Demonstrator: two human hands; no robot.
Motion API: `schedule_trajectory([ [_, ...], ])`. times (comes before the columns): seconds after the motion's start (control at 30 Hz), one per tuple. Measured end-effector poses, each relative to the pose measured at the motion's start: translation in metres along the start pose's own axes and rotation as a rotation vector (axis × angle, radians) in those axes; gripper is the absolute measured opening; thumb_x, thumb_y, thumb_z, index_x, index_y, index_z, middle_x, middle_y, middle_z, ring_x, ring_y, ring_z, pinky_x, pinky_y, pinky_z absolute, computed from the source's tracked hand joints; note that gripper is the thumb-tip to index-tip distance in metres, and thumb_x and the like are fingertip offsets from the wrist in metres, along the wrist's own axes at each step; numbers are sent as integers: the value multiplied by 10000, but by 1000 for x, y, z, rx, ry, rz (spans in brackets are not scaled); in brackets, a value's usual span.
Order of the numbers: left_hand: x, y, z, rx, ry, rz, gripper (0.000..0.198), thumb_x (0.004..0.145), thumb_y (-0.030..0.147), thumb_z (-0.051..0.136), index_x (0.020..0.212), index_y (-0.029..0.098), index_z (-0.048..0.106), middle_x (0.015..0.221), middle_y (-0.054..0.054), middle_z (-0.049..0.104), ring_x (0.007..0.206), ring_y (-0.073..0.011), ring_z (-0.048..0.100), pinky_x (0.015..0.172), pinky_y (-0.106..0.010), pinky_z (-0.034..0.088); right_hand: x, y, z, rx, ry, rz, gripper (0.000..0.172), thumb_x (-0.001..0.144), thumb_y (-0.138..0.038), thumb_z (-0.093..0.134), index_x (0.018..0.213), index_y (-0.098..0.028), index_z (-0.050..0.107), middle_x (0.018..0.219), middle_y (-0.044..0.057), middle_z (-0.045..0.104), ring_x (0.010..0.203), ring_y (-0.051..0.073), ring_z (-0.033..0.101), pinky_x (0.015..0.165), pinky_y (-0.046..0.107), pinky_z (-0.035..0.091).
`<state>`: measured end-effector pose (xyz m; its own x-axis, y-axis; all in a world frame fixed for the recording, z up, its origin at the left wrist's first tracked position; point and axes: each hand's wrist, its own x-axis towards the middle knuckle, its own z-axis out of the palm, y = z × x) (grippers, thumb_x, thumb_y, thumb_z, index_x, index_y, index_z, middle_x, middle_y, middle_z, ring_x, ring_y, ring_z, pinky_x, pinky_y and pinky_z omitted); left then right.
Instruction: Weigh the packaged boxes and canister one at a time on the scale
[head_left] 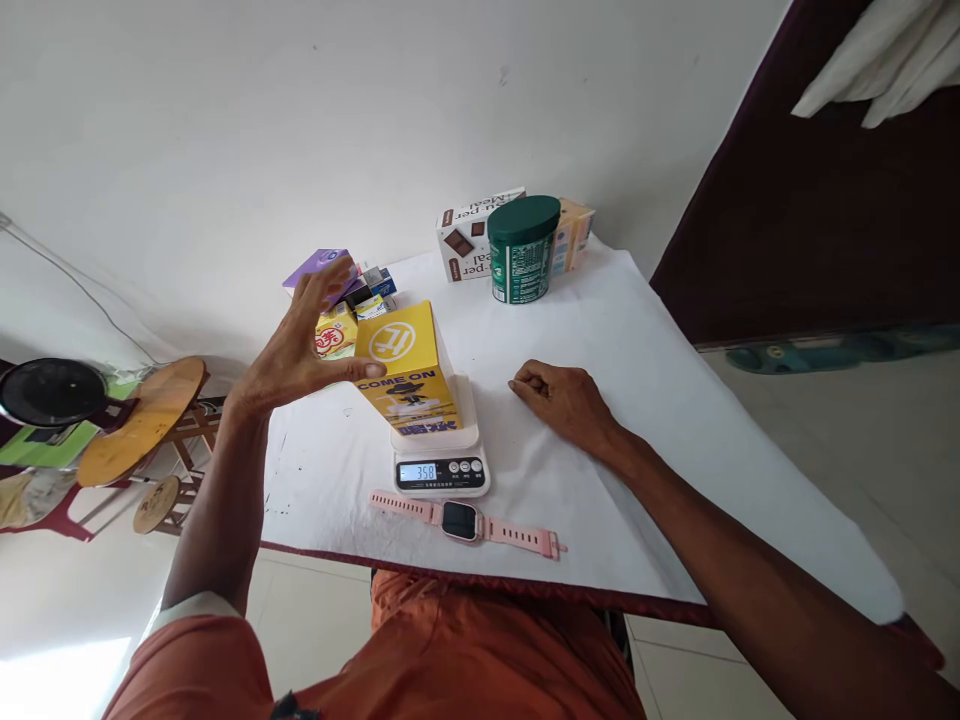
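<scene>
A tall yellow box (409, 385) printed "COME ON" stands upright on a white kitchen scale (474, 412) whose display (418, 473) reads about 358. My left hand (300, 345) is open at the box's left side, fingers spread and raised. Its thumb overlaps the box's near top corner; whether it touches cannot be told. To the right of the scale, my right hand (566, 400) rests on the white tablecloth with its fingers curled closed and nothing visible in them. In front of the scale lies a pink-strapped smartwatch (459, 520) with a dark screen.
A green lidded tub (523, 255), a white "Su-per Meal" box (461, 240) and a peach-coloured box (574, 235) stand at the back. Behind my left hand are a purple box (319, 262), a smaller yellow box (335, 330) and several small packs. The table's front edge (480, 578) is near my body.
</scene>
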<state>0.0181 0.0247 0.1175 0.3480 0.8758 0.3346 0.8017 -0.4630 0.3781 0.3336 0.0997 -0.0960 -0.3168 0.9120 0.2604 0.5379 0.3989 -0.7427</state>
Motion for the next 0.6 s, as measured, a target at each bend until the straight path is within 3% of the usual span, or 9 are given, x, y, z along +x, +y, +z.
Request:
schedule_trajectory([
  [0.13, -4, 1, 18, 23, -82, -31, 1270, 588, 703, 930, 1640, 317, 332, 1617, -168, 435, 1502, -454, 416, 1229, -670, 381, 0, 0, 0, 4, -8, -5, 174, 890, -353, 578, 776, -233, 631, 722, 28, 735, 637, 189, 635, 662, 310, 442],
  [0.23, -9, 3, 34, 32, -120, -109, 1145, 626, 604, 943, 1590, 292, 409, 1549, -165, 510, 1462, -424, 472, 1220, -649, 402, -1, 0, -1, 9, -12, -14, 185, 900, -370, 570, 788, -237, 635, 711, 28, 728, 638, 197, 645, 656, 313, 456],
  [0.33, -18, 1, 40, -31, -55, -145, 1025, 628, 520, 947, 1512, 290, 483, 1518, -147, 544, 1431, -391, 508, 1180, -600, 462, -2, -1, -2, 9, -15, -29, 201, 910, -385, 560, 786, -244, 632, 701, 27, 719, 641, 204, 652, 643, 313, 463],
  [0.5, -54, -13, 16, -127, 94, -304, 991, 606, 494, 960, 1453, 269, 499, 1483, -138, 586, 1367, -358, 574, 1063, -514, 560, -4, -5, -5, 9, -11, -39, 222, 914, -400, 550, 760, -251, 605, 683, 22, 699, 625, 200, 640, 628, 312, 454],
  [0.6, -81, -30, -4, -65, 170, -429, 971, 610, 502, 946, 1435, 245, 504, 1449, -127, 610, 1341, -348, 591, 1055, -499, 565, -5, -7, -5, 0, -14, -30, 231, 911, -413, 545, 753, -253, 596, 704, 25, 708, 639, 203, 640, 635, 317, 449],
])
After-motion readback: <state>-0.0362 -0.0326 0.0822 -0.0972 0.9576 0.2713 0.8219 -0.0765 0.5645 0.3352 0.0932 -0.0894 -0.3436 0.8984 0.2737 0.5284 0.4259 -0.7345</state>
